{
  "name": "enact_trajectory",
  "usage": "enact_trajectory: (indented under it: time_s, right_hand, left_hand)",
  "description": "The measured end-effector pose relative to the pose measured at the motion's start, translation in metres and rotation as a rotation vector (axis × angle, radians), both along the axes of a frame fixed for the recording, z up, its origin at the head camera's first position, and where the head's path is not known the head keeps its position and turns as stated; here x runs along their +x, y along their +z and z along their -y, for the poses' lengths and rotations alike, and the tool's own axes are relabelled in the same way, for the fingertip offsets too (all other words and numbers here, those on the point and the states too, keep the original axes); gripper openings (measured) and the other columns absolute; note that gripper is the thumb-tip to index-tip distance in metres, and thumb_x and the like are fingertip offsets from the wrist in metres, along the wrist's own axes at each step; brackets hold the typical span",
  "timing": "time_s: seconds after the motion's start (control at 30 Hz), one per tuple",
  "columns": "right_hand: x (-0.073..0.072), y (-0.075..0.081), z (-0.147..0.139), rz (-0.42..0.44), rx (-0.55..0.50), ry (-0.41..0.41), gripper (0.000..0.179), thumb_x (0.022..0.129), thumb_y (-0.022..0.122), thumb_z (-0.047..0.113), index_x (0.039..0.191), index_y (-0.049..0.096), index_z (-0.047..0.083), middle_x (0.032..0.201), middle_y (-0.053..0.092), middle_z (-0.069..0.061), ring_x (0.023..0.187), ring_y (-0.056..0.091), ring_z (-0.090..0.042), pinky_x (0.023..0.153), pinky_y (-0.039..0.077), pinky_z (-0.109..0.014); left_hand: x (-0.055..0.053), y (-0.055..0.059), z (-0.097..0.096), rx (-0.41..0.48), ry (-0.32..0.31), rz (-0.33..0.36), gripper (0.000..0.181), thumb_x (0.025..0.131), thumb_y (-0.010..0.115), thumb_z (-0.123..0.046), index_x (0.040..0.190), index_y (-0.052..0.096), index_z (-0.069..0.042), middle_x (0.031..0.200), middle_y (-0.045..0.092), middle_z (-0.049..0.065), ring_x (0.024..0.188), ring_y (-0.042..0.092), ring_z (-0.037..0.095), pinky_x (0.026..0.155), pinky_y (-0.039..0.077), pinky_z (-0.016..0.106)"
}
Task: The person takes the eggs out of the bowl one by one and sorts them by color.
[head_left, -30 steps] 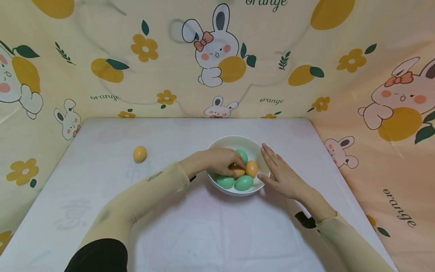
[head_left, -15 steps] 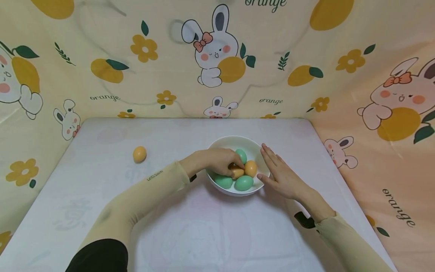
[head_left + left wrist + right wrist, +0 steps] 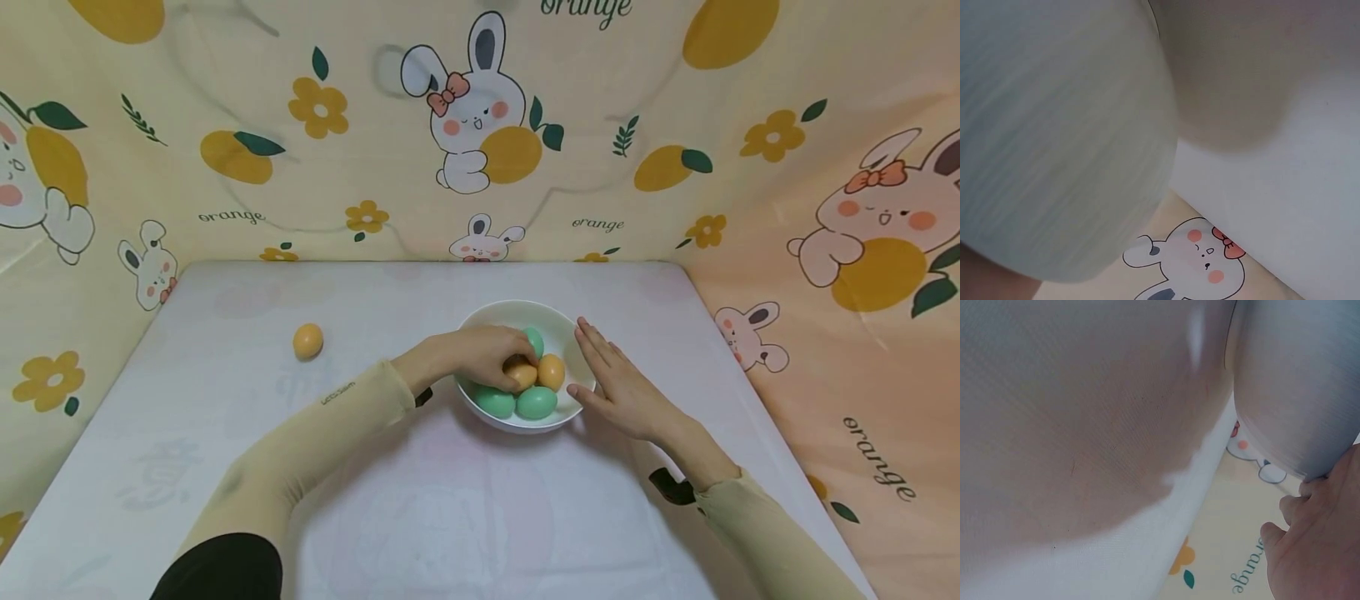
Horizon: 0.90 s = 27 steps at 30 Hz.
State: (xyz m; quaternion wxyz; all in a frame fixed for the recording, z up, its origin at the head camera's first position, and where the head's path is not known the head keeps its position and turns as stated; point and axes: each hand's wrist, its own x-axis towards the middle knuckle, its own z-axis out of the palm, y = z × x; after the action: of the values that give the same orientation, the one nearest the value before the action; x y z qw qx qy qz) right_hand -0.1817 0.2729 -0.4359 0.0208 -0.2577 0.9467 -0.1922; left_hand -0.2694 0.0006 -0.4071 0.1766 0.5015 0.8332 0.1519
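A white bowl (image 3: pixel 525 427) stands near the middle of the table in the head view. My left hand (image 3: pixel 487 354) reaches inside it, thumb and fingers curled round an orange-yellow egg (image 3: pixel 521 375). Close beside that lie a second orange-yellow egg (image 3: pixel 552 372) and several green eggs (image 3: pixel 536 403), one partly covered by my hand. My right hand (image 3: pixel 626 387) rests at the bowl's right rim with fingers straight. In the right wrist view, its fingertips (image 3: pixel 1275 531) are along the bowl's outer wall (image 3: pixel 1297 381). The bowl's wall (image 3: pixel 1066 137) hides most of my left hand in the left wrist view.
Another orange-yellow egg (image 3: pixel 308 342) lies alone on the white-covered table (image 3: pixel 480 517), left of the bowl. A cloth (image 3: pixel 360 108) printed with rabbits and oranges hangs behind the table and along both sides.
My left hand shifts slightly up with the orange-yellow egg, which shows more now. The neighbouring orange-yellow egg edges left. My right hand stays in place.
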Motion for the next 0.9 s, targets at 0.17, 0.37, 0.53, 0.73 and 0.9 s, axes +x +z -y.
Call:
enact_trajectory:
  time_s: [0.17,0.37,0.53,0.73,0.9]
  right_hand:
    - [0.000,0.000,0.000,-0.007,-0.007,0.007,0.088,0.106,0.058,0.041,0.166,0.006,0.005,0.175,-0.001,-0.010,0.159,0.008,-0.039,0.123,0.015,-0.065]
    - [0.000,0.000,0.000,-0.006,-0.007,0.005,0.088,0.106,0.058,0.042,0.167,0.006,0.005,0.175,-0.001,-0.010,0.159,0.007,-0.038,0.124,0.014,-0.064]
    - [0.000,0.000,0.000,-0.001,-0.005,-0.001,0.088,0.106,0.057,0.042,0.166,0.005,0.004,0.175,-0.002,-0.009,0.159,0.006,-0.037,0.124,0.014,-0.064]
    - [0.001,-0.001,0.000,0.005,-0.005,-0.007,0.088,0.106,0.057,0.042,0.166,0.006,0.005,0.175,-0.002,-0.009,0.160,0.006,-0.037,0.124,0.014,-0.064]
    - [0.000,-0.001,0.000,-0.003,-0.007,-0.007,0.088,0.106,0.057,0.042,0.166,0.006,0.004,0.175,-0.002,-0.009,0.159,0.006,-0.037,0.124,0.014,-0.064]
  left_hand:
    - [-0.001,-0.001,0.005,0.056,0.013,-0.006,0.041,0.092,0.077,-0.025,0.130,0.069,-0.011,0.123,0.067,0.001,0.105,0.059,0.011,0.098,0.047,0.024]
    - [0.000,-0.001,0.012,0.143,0.029,0.010,0.040,0.091,0.078,-0.023,0.127,0.070,-0.010,0.122,0.066,0.003,0.106,0.061,0.016,0.097,0.048,0.025]
    - [0.002,-0.005,0.017,0.216,0.046,0.029,0.039,0.092,0.078,-0.023,0.127,0.069,-0.010,0.120,0.065,0.001,0.103,0.061,0.013,0.095,0.050,0.025]
    - [0.004,-0.007,0.026,0.344,0.099,0.078,0.043,0.090,0.081,-0.021,0.128,0.067,-0.009,0.122,0.063,0.002,0.106,0.062,0.013,0.095,0.054,0.027]
    - [0.006,-0.006,0.037,0.497,0.142,0.062,0.044,0.086,0.084,-0.015,0.126,0.067,-0.007,0.122,0.063,0.002,0.108,0.063,0.015,0.096,0.056,0.037]
